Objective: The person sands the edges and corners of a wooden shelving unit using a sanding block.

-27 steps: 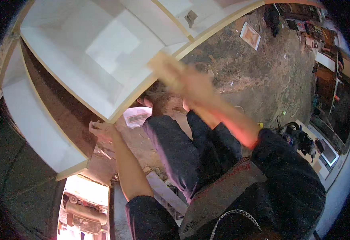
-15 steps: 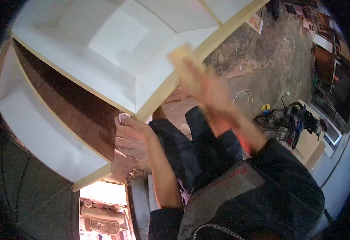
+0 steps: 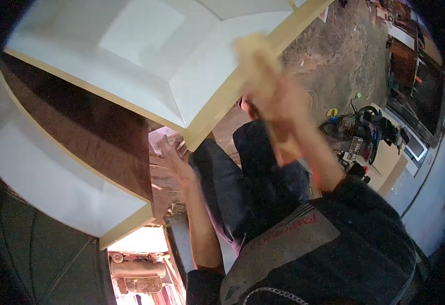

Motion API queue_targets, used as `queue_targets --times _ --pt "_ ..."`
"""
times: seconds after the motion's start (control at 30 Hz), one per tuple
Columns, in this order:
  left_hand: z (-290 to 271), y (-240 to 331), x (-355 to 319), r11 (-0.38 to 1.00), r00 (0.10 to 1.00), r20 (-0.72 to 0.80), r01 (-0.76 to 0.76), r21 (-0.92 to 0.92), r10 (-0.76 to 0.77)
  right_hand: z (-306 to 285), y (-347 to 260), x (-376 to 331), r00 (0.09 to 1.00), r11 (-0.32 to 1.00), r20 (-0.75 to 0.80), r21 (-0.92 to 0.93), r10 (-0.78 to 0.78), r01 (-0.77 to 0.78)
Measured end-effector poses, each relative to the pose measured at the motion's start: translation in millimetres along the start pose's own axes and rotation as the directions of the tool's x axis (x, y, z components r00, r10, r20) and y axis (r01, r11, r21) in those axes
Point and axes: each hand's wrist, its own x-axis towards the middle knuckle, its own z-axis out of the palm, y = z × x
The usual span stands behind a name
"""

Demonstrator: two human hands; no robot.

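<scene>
My right hand [image 3: 286,101] is closed around a pale tan, block-like thing [image 3: 258,53], smeared by motion, so its exact kind is unclear. This thing lies over the yellowish front edge [image 3: 227,99] of a large white box-like cabinet [image 3: 202,66]. By the cabinet's near corner, my left hand [image 3: 179,160] has its fingers stretched out and apart, with nothing visibly held. The fingertips are close to the corner's underside; whether they touch it I cannot tell. A pale pinkish patch [image 3: 160,136] shows behind those fingers.
Another white panelled section [image 3: 65,173] with a yellowish edge curves along the left, with a dark gap between. A motorcycle [image 3: 360,132] stands to the right on the dirt floor [image 3: 329,61], beside leaning boards [image 3: 388,170]. At lower left is a bright opening [image 3: 141,244].
My right hand and the tan thing have moved slightly up and right along the cabinet edge. My left fingers have straightened; the small pale thing earlier at them is no longer clearly in their grip.
</scene>
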Motion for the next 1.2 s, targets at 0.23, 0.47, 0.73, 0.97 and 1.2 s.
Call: queue_targets --times 0.23,0.47,0.73,0.97,1.2 --pt "-11 -3 3 0.941 0.947 0.023 0.320 -0.113 -0.320 28 -60 -60 0.933 0.986 0.320 0.074 -0.167 0.151" --pt "-4 6 -1 0.928 0.931 0.177 0.346 -0.137 -0.320 46 -19 -41 0.993 0.989 -0.034 0.102 0.109 -0.105" --pt "-3 12 1 0.920 0.920 0.143 0.379 -0.096 -0.364 32 -68 -70 0.941 0.995 0.323 0.047 -0.100 0.090" --pt "1 11 0 0.924 0.916 0.228 0.362 -0.121 -0.329 14 -20 -24 0.976 0.987 0.154 0.016 0.156 -0.161" --pt "7 25 -4 0.893 0.912 0.100 0.411 -0.186 -0.399 63 -56 -95 0.943 0.915 0.088 0.284 -0.321 0.286"
